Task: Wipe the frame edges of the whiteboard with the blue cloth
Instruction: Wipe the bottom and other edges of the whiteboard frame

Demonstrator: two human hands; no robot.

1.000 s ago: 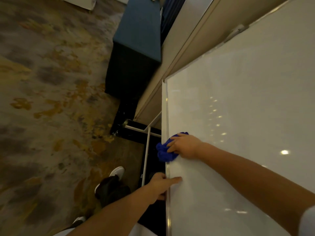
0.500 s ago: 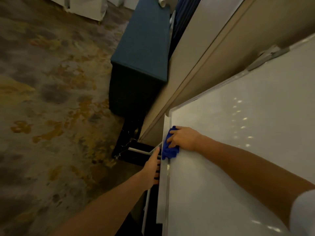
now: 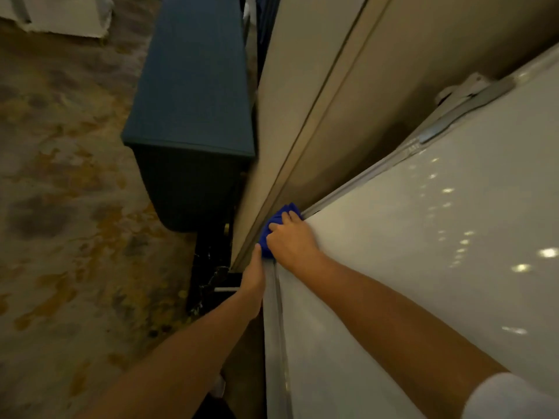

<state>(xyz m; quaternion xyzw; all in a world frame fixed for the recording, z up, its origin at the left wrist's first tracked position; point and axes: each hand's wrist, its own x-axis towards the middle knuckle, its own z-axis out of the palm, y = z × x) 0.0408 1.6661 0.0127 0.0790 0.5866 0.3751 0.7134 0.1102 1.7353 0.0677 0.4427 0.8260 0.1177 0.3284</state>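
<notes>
A large glossy whiteboard (image 3: 423,243) fills the right side, with a pale metal frame (image 3: 272,328) running down its left edge. My right hand (image 3: 292,241) presses a bunched blue cloth (image 3: 273,226) against the frame's upper left corner. Fingers cover most of the cloth. Just below the cloth, my left hand (image 3: 252,282) rests against the outer side of the frame edge, thumb pointing up and touching the cloth; its fingers are hidden behind the frame.
A beige wall panel (image 3: 317,116) stands right behind the board. A dark blue draped table (image 3: 193,101) stands to the left on patterned carpet (image 3: 60,207). A metal clip (image 3: 462,95) sits on the board's top frame. Black stand parts (image 3: 211,276) lie below.
My right hand has slid the blue cloth along the left frame edge to the corner. My left hand followed along the edge, staying just behind the cloth.
</notes>
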